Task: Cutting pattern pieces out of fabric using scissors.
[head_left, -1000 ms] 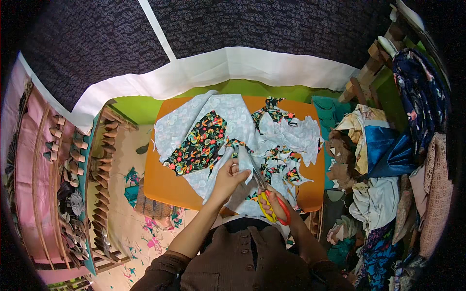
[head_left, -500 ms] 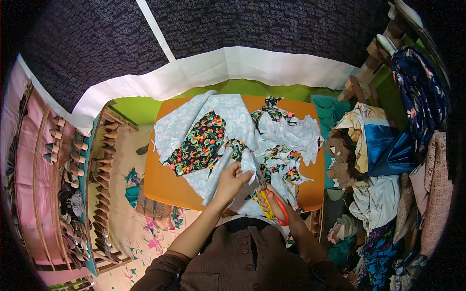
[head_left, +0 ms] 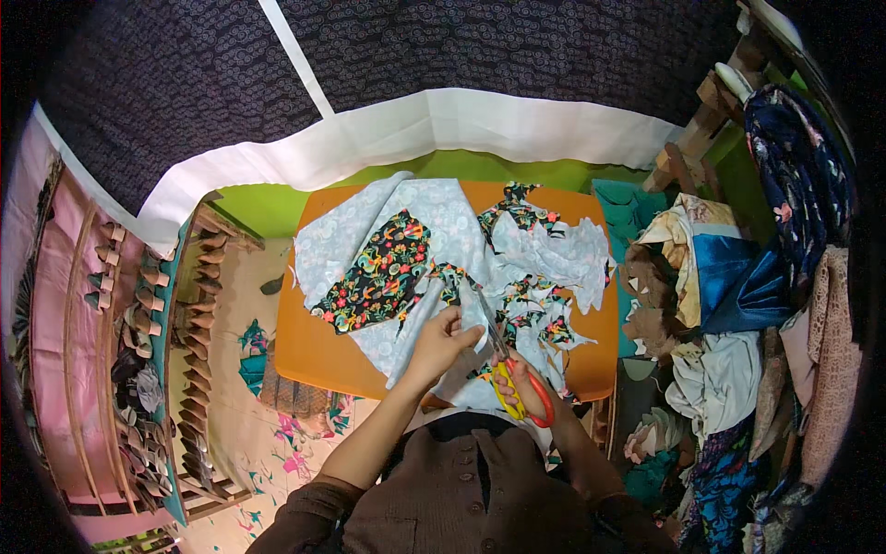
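A large piece of floral fabric [head_left: 443, 217], pale on its back and black with bright flowers on its face, lies spread and partly folded over an orange table. My left hand [head_left: 443, 346] pinches the cloth at its near middle, thumb and fingers closed. Scissors [head_left: 501, 351] with one red and one yellow handle are gripped in my right hand [head_left: 522, 383]. Their blades point away from me, at the cloth just right of my left fingers. How far the blades are parted is hard to see. Cut floral pieces [head_left: 544, 309] with ragged edges lie to the right.
Beneath the cloth, the orange table [head_left: 318, 355] shows at its sides. Racks of wooden shoe lasts [head_left: 197, 351] stand left. Piled fabrics [head_left: 715, 379] crowd the right side. Colourful scraps [head_left: 293, 443] litter the floor at left. A dark patterned curtain [head_left: 517, 65] with a white border hangs behind.
The scissors' handles have shifted slightly right, with the red one swung outward. A pale flap of cloth by my left fingers has changed shape. My left hand has barely moved.
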